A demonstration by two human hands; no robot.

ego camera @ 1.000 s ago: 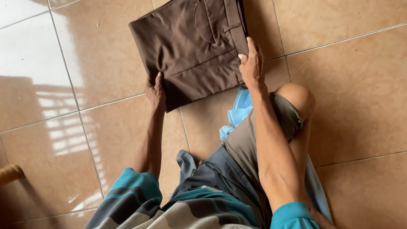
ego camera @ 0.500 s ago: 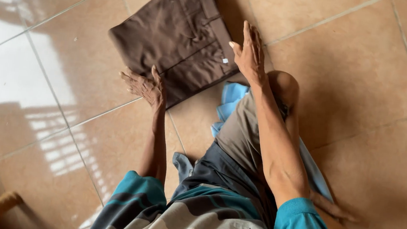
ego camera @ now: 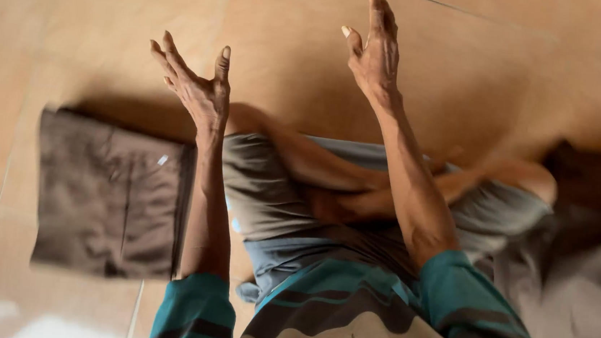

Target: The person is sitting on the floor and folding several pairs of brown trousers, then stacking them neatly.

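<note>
Both my hands are raised in the air with fingers spread and nothing in them. My left hand [ego camera: 195, 87] hovers above the right edge of a folded brown garment [ego camera: 106, 195] that lies flat on the tiled floor [ego camera: 469, 68] to my left. My right hand [ego camera: 376, 49] is lifted higher, over my crossed legs [ego camera: 329, 171]. I sit on the floor in grey shorts and a teal striped shirt. Neither hand touches the garment.
A heap of dark and grey cloth [ego camera: 591, 238] lies on the floor at my right, beside my knee. Tan tiles stretch ahead of me, with a bright patch of light at the lower left.
Both hands have lifted off the folded brown garment and now hang open in the air. The view has swung, so the garment sits at my left instead of ahead.
</note>
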